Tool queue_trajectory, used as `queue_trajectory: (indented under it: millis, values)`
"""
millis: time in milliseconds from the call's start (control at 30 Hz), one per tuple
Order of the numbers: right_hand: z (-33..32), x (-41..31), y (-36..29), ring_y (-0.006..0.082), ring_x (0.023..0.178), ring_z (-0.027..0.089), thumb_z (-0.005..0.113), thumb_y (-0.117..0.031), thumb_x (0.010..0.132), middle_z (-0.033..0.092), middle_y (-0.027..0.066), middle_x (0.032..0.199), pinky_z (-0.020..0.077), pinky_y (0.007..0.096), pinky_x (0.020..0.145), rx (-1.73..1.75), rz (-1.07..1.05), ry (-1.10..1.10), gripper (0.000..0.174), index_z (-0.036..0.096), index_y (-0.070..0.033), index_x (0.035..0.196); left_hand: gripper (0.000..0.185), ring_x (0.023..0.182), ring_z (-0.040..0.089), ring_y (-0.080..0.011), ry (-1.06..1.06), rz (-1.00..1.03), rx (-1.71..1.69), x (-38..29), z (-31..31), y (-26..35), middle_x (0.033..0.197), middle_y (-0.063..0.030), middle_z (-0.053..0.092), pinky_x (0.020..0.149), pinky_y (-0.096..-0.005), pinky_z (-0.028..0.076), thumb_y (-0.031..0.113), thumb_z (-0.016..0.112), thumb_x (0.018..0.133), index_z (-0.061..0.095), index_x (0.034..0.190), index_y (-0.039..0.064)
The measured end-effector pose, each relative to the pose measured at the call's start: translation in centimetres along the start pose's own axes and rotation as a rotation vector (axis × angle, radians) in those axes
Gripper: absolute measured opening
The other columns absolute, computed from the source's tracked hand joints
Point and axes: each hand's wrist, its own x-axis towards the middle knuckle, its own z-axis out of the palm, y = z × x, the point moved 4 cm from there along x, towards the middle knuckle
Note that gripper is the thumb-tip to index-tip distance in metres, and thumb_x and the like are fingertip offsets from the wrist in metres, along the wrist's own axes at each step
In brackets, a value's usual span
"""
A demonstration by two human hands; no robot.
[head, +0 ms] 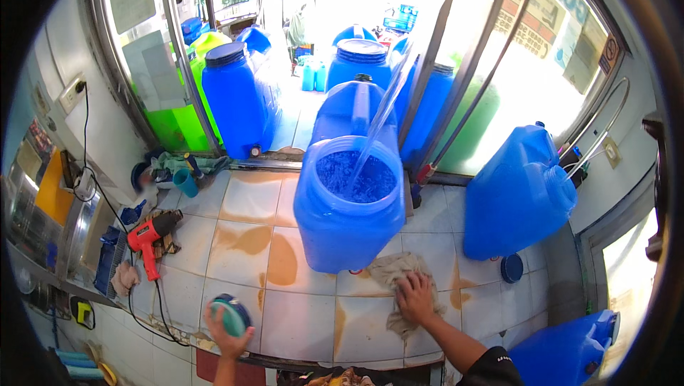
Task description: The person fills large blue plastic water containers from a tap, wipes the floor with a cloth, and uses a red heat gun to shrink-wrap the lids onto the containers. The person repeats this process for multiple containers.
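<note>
My left hand (227, 332) grips a round screw lid (233, 315), dark blue at the rim with a teal inner face, above the counter's near edge. Spread flat, my right hand (414, 296) presses a damp beige cloth (393, 268) onto the white tiled counter (299, 322). Just beyond the cloth stands a large blue plastic water container (347, 236) with its wide mouth uncovered. A stream of water (382, 113) falls slantwise into that mouth, and the water inside is churning.
A red heat gun (149, 239) with a trailing cord lies at left near a teal cup (185, 183). At right, a blue jug (513, 199) has a thin tube at its mouth, beside a dark cap (512, 268). More containers (230, 103) stand beyond the sliding-door frame.
</note>
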Motion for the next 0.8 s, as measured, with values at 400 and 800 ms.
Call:
queue_trajectory:
  millis: [400,800]
  values:
    - [-0.4,14.1,8.5,0.0438,0.111,0.065,0.077,-0.035,0.089,0.07,0.0224,0.115,0.0518,0.0475,0.095,0.436,-0.076,-0.708,0.056,0.058,-0.006,0.133,0.092,0.134,0.05,-0.0461,-0.508,0.114,-0.328,0.0,10.0,18.6,0.146,-0.0295,0.047,0.111,-0.0536,0.045,0.049,0.098,0.056,0.066,0.131,0.007]
    - [-12.2,24.1,19.1,0.0392,0.123,0.063,0.074,-0.028,0.091,0.064,0.0229,0.133,0.0493,0.0463,0.103,0.394,0.258,0.275,0.052,0.059,-0.005,0.135,0.084,0.131,0.049,-0.0467,-0.661,0.163,-0.154,0.3,13.7,20.6,0.148,-0.0257,0.045,0.108,-0.0552,0.045,0.054,0.09,0.068,0.063,0.138,0.017]
